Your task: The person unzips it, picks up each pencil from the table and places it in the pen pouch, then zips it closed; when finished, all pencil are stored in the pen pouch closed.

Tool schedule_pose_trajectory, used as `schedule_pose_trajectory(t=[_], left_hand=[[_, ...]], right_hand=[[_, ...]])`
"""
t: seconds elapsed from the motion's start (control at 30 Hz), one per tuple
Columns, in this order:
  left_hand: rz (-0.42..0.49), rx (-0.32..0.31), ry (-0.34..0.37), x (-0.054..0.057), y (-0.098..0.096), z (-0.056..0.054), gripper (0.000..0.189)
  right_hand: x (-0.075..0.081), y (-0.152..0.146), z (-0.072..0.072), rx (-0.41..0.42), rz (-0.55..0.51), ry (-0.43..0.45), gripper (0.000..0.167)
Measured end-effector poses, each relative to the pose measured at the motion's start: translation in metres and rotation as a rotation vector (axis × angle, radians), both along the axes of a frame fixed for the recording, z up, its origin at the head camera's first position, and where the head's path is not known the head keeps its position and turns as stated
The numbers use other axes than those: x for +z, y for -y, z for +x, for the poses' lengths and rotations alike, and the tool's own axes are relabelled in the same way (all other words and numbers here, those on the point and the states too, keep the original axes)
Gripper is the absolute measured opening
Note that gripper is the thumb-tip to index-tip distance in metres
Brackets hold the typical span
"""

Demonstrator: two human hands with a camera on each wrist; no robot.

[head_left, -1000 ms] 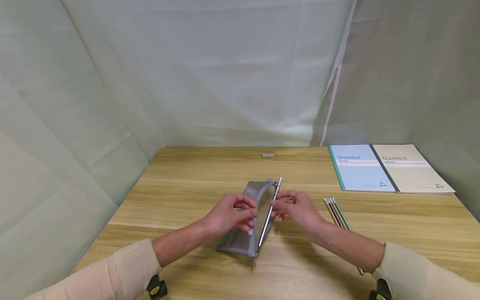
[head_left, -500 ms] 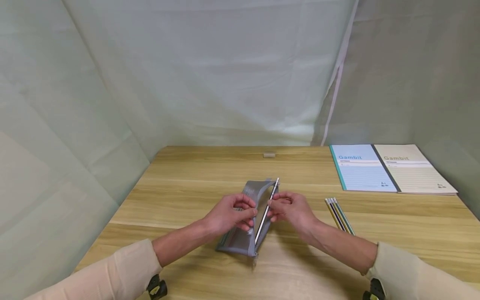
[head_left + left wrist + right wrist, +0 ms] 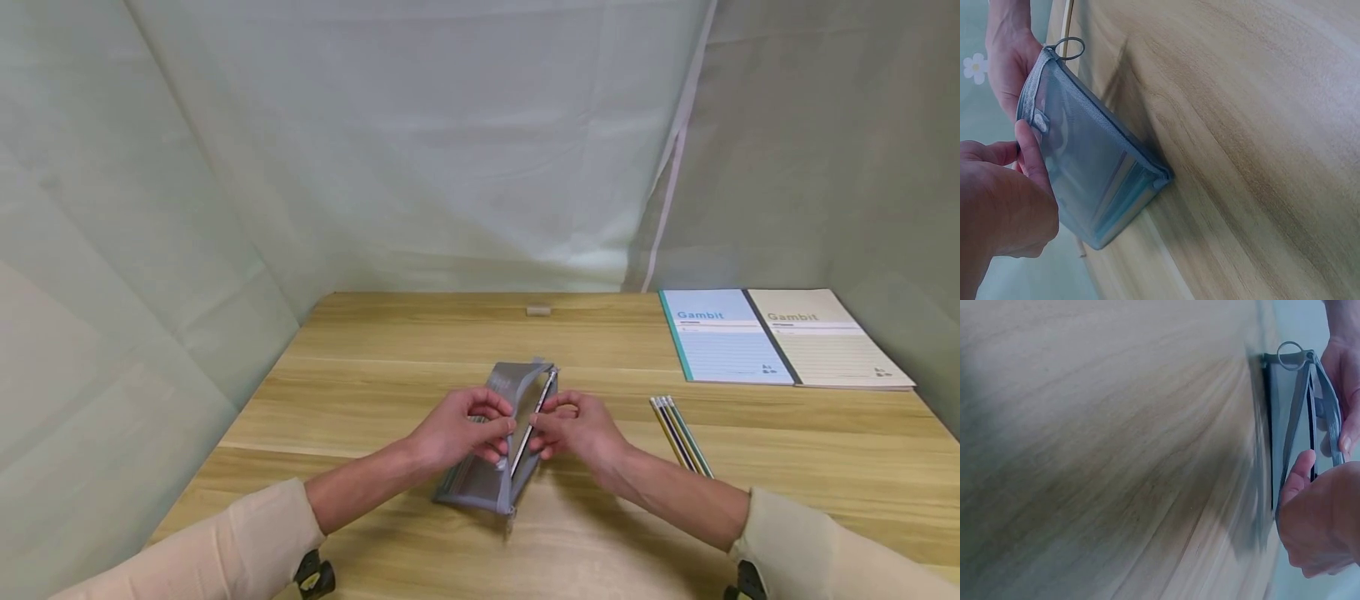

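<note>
A grey see-through zip pencil case stands on the wooden table, its zipped side spread apart. My left hand pinches the left edge of its mouth between thumb and fingers. A dark pencil with white stripes slants lengthwise in the opening, its lower part inside the case. My right hand pinches this pencil near the middle, fingers by the right edge of the mouth. In the left wrist view, greenish stripes show through the wall of the case; what they are I cannot tell.
Several striped pencils lie side by side right of the case, partly behind my right forearm. A blue notebook and a cream notebook lie at the back right. A small grey cylinder-like piece sits near the table's back edge.
The right hand has moved slightly left and down, lowering the pencil from above the case into its mouth. The left hand and the case have stayed nearly still.
</note>
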State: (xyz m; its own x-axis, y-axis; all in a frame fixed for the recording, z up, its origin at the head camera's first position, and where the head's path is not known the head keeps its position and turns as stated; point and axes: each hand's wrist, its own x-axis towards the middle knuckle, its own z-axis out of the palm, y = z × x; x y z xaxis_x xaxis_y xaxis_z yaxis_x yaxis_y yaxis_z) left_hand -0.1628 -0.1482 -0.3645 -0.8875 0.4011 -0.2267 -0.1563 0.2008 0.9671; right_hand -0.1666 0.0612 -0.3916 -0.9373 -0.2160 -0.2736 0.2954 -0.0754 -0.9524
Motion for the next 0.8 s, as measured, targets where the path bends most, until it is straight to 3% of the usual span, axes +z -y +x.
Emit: schedule_pose_trajectory(t=[0.2,0.4,0.63,0.8], left_hand=[[0.003,-0.007,-0.004,0.0,0.001,0.0,0.023],[0.003,-0.008,-0.007,0.0,0.001,0.0,0.024],[0.008,-0.006,-0.003,-0.001,0.002,0.0,0.024],[0.005,-0.004,0.0,0.001,0.004,0.0,0.022]], right_hand=[[0.0,-0.002,0.0,-0.007,0.081,-0.014,0.028],[0.001,-0.013,0.005,-0.013,0.218,-0.104,0.029],[0.002,-0.045,0.012,-0.004,0.394,-0.219,0.024],[0.004,-0.074,0.016,0.003,0.545,-0.283,0.03]])
